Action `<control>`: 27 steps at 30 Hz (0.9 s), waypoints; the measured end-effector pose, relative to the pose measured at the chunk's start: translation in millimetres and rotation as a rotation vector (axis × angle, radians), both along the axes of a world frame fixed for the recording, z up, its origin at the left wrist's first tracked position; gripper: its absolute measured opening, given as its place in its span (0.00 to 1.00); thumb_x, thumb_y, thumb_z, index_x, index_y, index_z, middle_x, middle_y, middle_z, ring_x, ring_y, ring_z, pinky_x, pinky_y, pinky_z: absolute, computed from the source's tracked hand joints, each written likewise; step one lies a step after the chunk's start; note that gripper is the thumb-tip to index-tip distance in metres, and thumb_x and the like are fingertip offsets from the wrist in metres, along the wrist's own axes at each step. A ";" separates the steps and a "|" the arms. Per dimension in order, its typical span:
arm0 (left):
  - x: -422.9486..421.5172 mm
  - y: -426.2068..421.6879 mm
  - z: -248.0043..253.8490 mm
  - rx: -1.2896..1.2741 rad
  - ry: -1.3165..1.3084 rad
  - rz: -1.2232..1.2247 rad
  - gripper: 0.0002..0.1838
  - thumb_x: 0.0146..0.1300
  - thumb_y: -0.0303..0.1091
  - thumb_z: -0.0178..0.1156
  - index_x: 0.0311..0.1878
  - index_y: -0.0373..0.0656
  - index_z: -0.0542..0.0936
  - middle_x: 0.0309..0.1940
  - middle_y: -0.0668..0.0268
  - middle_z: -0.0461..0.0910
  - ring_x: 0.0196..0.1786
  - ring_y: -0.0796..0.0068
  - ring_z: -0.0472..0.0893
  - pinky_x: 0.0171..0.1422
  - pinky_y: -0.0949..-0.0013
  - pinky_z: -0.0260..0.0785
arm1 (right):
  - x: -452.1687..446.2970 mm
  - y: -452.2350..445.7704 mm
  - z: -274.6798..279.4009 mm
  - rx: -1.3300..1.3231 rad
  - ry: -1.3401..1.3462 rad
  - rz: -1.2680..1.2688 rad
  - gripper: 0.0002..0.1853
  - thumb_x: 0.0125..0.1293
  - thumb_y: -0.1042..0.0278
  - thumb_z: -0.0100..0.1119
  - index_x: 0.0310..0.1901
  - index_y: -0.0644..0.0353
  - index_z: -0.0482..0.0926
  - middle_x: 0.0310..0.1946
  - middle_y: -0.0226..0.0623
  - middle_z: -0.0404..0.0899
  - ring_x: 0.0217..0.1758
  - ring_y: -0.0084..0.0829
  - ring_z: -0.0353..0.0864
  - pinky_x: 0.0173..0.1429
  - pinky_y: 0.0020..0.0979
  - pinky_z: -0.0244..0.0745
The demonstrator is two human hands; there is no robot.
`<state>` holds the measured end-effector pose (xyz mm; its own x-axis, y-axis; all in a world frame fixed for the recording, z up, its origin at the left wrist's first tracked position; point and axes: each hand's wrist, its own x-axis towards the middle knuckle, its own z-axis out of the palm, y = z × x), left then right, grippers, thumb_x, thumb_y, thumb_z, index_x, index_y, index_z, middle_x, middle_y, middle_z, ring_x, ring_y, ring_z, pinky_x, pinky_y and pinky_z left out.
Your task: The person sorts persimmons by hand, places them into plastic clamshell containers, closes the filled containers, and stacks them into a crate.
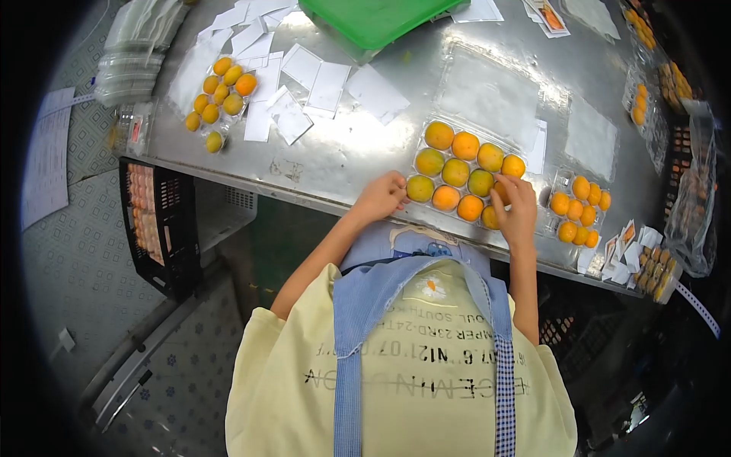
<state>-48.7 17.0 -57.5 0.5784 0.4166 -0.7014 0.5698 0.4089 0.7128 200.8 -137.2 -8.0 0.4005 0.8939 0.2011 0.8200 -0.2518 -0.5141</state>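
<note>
In front of my body sits a clear plastic fruit box (415, 164) filled with rows of round citrus fruits, some orange and some greenish yellow. Its clear lid (487, 95) lies folded back on the far side. My left hand (383, 196) is closed, with the fingertips at the box's near left edge. At the right end, my right hand (518, 207) has its thumb and fingers bent around an orange citrus fruit (501, 192) in the box. The fingers partly cover that fruit and the one beside it.
Fruit groups stand at left (221, 95) and right (582, 209) on the metal table (350, 164). White cards (327, 87) lie scattered behind. A green container (373, 23) stands at the back, stacked clear boxes (137, 61) at far left. A black crate (164, 228) is below.
</note>
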 end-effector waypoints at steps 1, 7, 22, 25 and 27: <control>-1.5 -0.6 -4.2 0.035 -0.005 -0.015 0.07 0.66 0.31 0.52 0.44 0.40 0.72 0.31 0.63 0.80 0.29 0.78 0.78 0.31 0.76 0.71 | -4.0 1.4 0.4 -0.014 -0.044 0.012 0.17 0.51 0.70 0.65 0.45 0.57 0.80 0.41 0.36 0.77 0.43 0.38 0.74 0.47 0.36 0.67; -9.2 -2.1 -17.2 0.179 0.022 -0.058 0.10 0.66 0.34 0.54 0.47 0.42 0.75 0.32 0.69 0.78 0.31 0.82 0.74 0.34 0.78 0.68 | -14.2 -4.0 3.2 -0.062 -0.222 0.001 0.22 0.47 0.60 0.68 0.46 0.54 0.80 0.43 0.32 0.74 0.43 0.36 0.71 0.47 0.37 0.63; 3.1 -3.5 21.9 0.642 0.024 0.021 0.12 0.63 0.34 0.57 0.48 0.41 0.76 0.33 0.61 0.81 0.33 0.73 0.80 0.36 0.71 0.71 | -23.1 6.2 8.6 -0.291 -0.099 -0.124 0.20 0.45 0.54 0.70 0.37 0.59 0.81 0.31 0.37 0.77 0.34 0.37 0.76 0.43 0.37 0.64; 12.3 -3.8 46.8 0.364 -0.125 0.080 0.16 0.65 0.37 0.56 0.52 0.40 0.74 0.40 0.60 0.79 0.34 0.73 0.80 0.33 0.72 0.73 | -29.6 8.0 20.1 -0.157 0.185 -0.067 0.20 0.46 0.55 0.71 0.36 0.61 0.81 0.30 0.38 0.77 0.29 0.34 0.75 0.39 0.34 0.68; 22.3 -8.6 59.3 -0.021 -0.239 0.090 0.18 0.67 0.40 0.55 0.55 0.40 0.72 0.45 0.60 0.77 0.36 0.73 0.80 0.32 0.72 0.75 | -47.2 14.6 36.0 -0.092 0.305 0.011 0.20 0.46 0.56 0.72 0.37 0.62 0.81 0.32 0.37 0.78 0.30 0.31 0.76 0.38 0.30 0.71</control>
